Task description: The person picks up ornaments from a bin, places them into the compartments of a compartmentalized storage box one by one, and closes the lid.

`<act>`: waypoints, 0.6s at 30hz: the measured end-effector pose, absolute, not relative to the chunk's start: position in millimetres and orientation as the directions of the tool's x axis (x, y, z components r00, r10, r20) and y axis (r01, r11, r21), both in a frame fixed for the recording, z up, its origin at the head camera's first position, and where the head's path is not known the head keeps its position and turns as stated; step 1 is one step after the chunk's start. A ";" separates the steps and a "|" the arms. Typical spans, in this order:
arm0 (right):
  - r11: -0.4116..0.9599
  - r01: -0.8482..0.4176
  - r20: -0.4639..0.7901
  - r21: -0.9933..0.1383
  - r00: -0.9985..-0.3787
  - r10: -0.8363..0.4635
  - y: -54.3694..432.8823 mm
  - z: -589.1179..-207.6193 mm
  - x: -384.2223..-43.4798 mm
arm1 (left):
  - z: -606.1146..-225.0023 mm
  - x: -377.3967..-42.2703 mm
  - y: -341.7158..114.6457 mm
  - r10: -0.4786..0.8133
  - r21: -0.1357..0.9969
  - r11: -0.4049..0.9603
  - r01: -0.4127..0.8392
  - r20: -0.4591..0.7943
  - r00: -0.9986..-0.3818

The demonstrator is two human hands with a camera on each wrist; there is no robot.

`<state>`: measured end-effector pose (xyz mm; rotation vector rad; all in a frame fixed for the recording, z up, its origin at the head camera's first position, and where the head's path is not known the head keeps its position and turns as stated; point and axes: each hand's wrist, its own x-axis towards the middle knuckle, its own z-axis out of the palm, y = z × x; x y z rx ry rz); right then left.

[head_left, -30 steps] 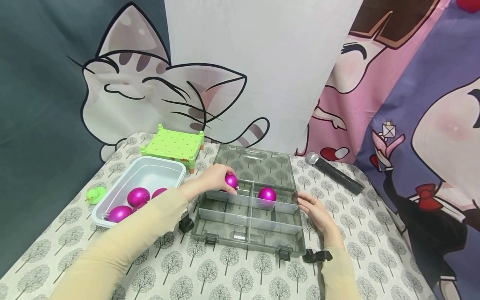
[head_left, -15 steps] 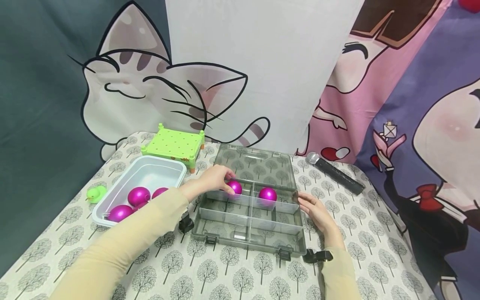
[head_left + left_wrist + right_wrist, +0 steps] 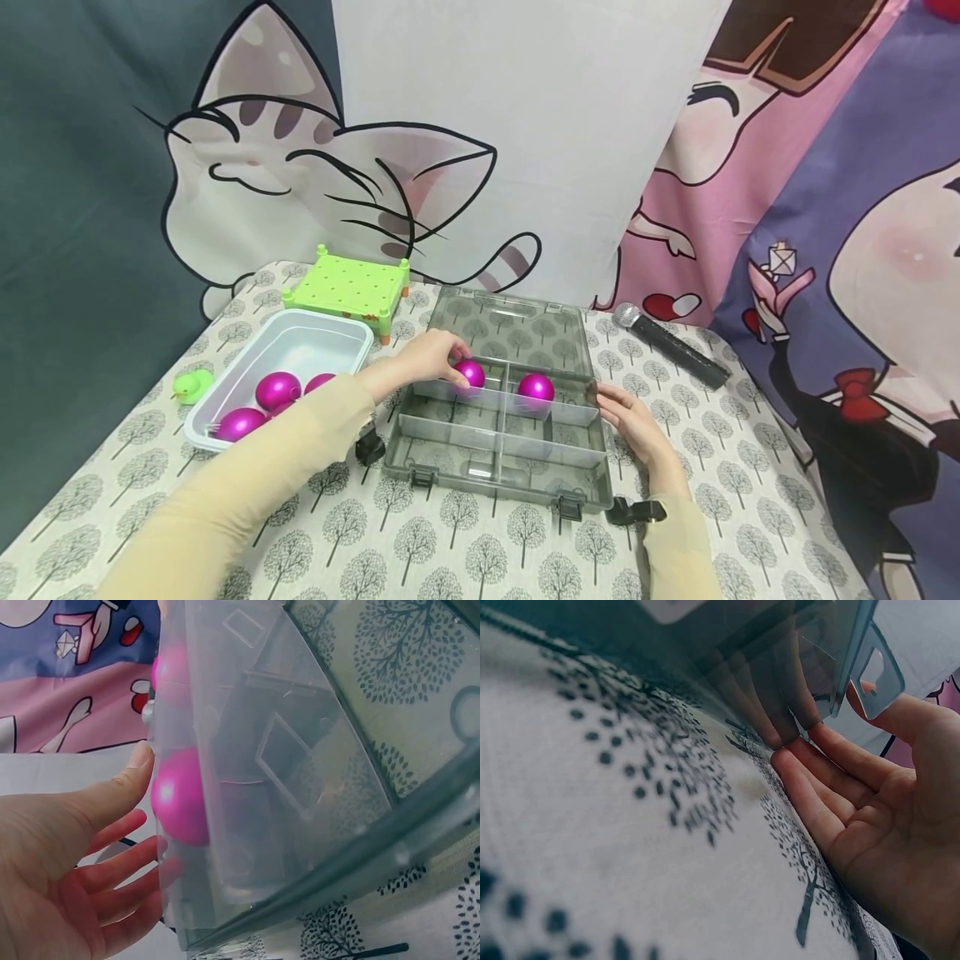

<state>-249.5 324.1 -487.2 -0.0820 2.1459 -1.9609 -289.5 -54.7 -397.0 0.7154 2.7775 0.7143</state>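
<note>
A grey see-through compartment box (image 3: 495,487) lies with its lid (image 3: 551,329) laid back behind it. Two shiny magenta balls sit in its back row: a left ball (image 3: 471,372) and a right ball (image 3: 536,387). My left hand (image 3: 426,357) reaches over the back left compartment, thumb and fingers around the left ball (image 3: 180,796). In the left wrist view, this hand's thumb and fingers are spread loosely by the ball. My right hand (image 3: 637,427) rests against the box's right side, its fingertips on the wall and the thumb (image 3: 900,714) up by the rim.
A pale tub (image 3: 307,343) with several magenta balls stands at the left, partly behind the left sleeve. Beside it are a green toy duck (image 3: 193,387) and a green rack (image 3: 348,287). A black microphone (image 3: 671,346) lies at the back right.
The left ball has come down from my left hand's grasp into the back left compartment, and the fingers have loosened around it. My right hand has stayed at the box's side.
</note>
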 end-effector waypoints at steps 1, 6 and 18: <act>0.103 0.117 -0.135 -0.988 -0.971 -0.195 324.2 -487.1 -249.5 | -396.2 -289.3 -55.3 0.500 0.497 0.764 0.410 -0.056 -0.864; 0.123 0.122 -0.144 -0.985 -0.972 -0.186 324.3 -486.7 -249.1 | -391.5 -289.7 -60.7 0.518 0.508 0.750 0.423 -0.053 -0.854; 0.104 0.121 -0.139 -0.987 -0.972 -0.189 323.6 -487.6 -249.3 | -374.0 -284.2 -78.1 0.475 0.568 0.731 0.379 -0.024 -0.880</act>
